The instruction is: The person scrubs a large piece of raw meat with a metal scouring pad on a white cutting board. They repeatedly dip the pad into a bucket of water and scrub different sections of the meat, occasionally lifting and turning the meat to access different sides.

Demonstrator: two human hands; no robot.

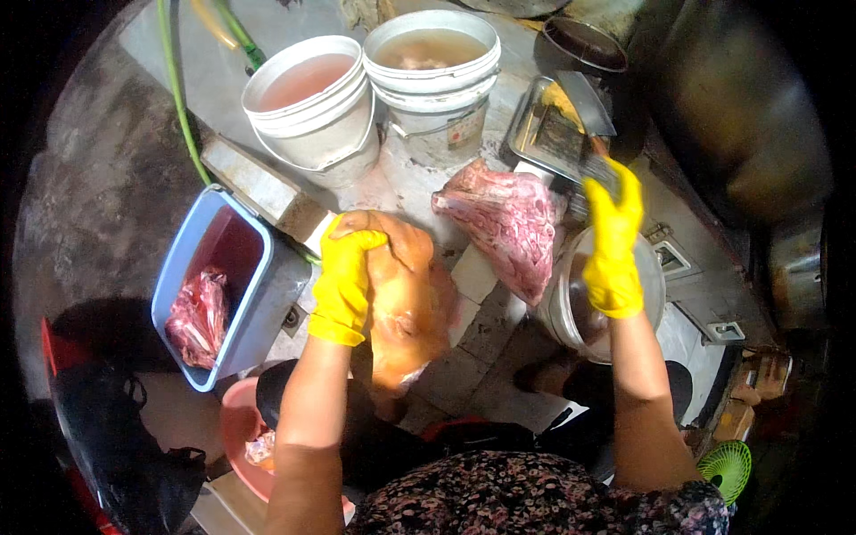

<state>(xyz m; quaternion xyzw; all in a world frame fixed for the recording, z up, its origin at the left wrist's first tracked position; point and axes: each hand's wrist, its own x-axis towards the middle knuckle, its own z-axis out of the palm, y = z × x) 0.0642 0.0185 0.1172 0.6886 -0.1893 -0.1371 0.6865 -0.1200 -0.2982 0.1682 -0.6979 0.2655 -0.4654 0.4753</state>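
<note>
My left hand (344,281), in a yellow rubber glove, grips the top of a tan, skin-on piece of meat (401,294), which looks like an animal's head. The thumb presses on a fold of skin. To the right lies a raw pink piece of meat (511,231) with its cut side up. My right hand (614,234), gloved the same way, is raised beside a metal tray (518,137). A cleaver (585,100) lies across that tray, its brown handle pointing at my right fingers. Blur around the fingers hides whether they touch it.
Two white buckets of cloudy liquid (311,134) (435,87) stand at the back. A blue bin (267,294) with raw meat is at left, beside a block (257,184) and green hose (177,100). A clear round tub (568,301) stands near my right wrist; a pink basin (234,428) sits lower left.
</note>
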